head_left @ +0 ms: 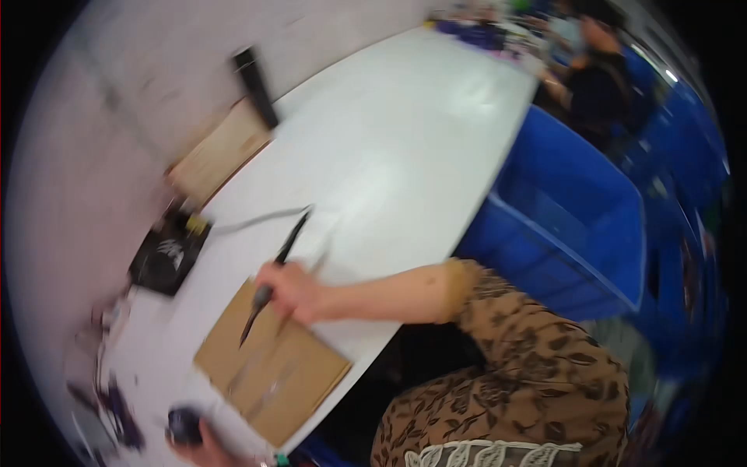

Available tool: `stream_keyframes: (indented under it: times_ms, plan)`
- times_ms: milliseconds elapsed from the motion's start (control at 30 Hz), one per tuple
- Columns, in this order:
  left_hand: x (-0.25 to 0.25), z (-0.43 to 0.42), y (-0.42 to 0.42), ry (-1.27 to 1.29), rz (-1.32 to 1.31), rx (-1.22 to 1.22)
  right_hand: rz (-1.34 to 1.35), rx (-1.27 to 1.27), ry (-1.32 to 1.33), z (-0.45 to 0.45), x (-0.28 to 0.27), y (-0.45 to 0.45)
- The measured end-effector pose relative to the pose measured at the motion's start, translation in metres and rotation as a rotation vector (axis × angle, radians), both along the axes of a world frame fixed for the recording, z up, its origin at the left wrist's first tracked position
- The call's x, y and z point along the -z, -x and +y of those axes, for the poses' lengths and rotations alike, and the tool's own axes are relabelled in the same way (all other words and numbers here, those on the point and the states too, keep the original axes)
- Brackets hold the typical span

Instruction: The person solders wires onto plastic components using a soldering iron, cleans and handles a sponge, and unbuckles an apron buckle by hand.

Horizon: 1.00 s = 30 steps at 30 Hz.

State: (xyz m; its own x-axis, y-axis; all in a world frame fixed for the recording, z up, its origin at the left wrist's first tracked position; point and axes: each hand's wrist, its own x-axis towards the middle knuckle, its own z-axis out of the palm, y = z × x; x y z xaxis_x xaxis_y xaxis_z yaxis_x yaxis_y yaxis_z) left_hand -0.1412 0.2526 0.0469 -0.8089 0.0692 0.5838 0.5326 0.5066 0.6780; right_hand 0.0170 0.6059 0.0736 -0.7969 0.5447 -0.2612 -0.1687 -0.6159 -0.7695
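Observation:
My right hand (292, 292) is closed around a slim black corded tool (291, 240) that looks like a soldering iron. Its grey grip and thin dark tip angle down to the left, above a brown cardboard piece (272, 381) lying on the white table (389, 156). A grey cable (261, 221) runs from the tool's upper end towards a black box (169, 253) by the wall. At the lower left, my left hand (204, 447) is closed on a dark rounded object (184, 426); blur hides its kind.
A blue crate (568, 210) stands against the table's right edge. Along the wall are a cardboard box (218, 152) and an upright black object (255, 87). Blurred items (117, 412) lie at the lower left. Another person (595, 86) sits at the far end near a cluttered pile (482, 33).

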Motion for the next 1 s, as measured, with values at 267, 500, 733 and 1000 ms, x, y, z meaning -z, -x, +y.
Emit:
stream_keyframes:
  times_ms: [267,500,733,1000]
  plan:
    - [-0.030,-0.063,0.121,0.417,0.146,-0.586,-0.050,0.046,0.067,0.006,-0.006,-0.003]
    - [-0.039,-0.008,0.009,0.389,0.284,-0.330,-0.016,0.034,0.088,0.010,-0.008,-0.006]
    - [-0.043,-0.003,-0.041,0.372,0.070,-0.196,0.011,-0.010,0.152,0.012,-0.014,-0.003]
    - [-0.017,-0.006,-0.017,0.713,0.127,-0.212,0.028,-0.006,0.147,0.015,-0.003,-0.001]
